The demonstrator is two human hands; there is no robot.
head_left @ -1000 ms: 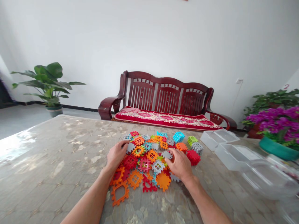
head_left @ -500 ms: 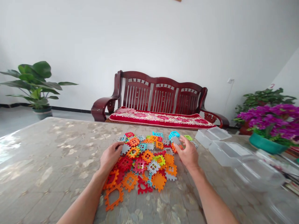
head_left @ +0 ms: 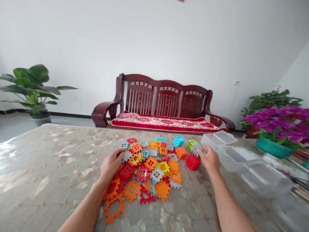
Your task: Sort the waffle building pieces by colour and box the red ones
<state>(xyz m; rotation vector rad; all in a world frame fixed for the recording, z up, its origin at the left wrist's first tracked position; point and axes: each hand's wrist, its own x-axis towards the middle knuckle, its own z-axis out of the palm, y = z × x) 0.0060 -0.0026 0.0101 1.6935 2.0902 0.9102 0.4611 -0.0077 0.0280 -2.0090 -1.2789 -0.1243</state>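
Observation:
Flat plastic pieces with toothed edges, such as an orange one [head_left: 162, 189], lie in a loose pile at the middle. My left hand [head_left: 111, 164] rests at the pile's left edge, fingers curled by a grey piece [head_left: 126, 156]; what the fingertips touch is partly hidden. To the right of the pile stand small stacks: blue [head_left: 178, 141], orange [head_left: 181, 153], red [head_left: 192, 162], green [head_left: 191, 144] and grey [head_left: 196, 149]. My right hand [head_left: 209, 158] has its fingers apart at the grey stack's right side, touching or nearly touching it.
Clear plastic boxes [head_left: 238, 158] stand on the right of the patterned table [head_left: 60, 167]. Beyond them is a teal pot [head_left: 275, 147] of purple flowers. A wooden bench [head_left: 166, 96] stands behind the table, and a leafy plant [head_left: 36, 87] is at the far left.
My right hand has moved right, from the blue and orange stacks to the grey stack, uncovering the red one. My left hand stays at the pile. The view has shifted slightly.

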